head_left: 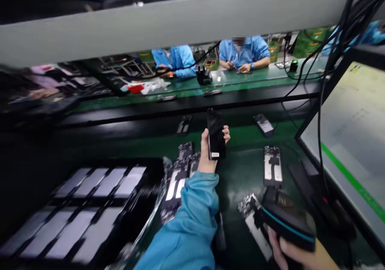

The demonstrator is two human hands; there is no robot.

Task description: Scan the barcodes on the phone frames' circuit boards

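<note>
My left hand (205, 151) is wrapped round a dark smartphone (215, 135), held up over the bench with a small white label at its lower end. At the lower right, my right hand (288, 250) grips a black barcode scanner (287, 218) with a blue stripe. Just left of the scanner lies an opened phone body (254, 222), partly hidden by it. Another opened phone (273, 165) rests behind the scanner. Several more opened phones (177, 181) are gathered left of my left forearm, some overlapping and partly covered by my sleeve.
A black tray (155, 169) with several flat grey pieces in slots stands at the left. At the right, a monitor (351, 141) leans in, with cables hanging before it. A grey beam (180, 21) crosses above. Co-workers in blue sit at the far green bench (240, 79).
</note>
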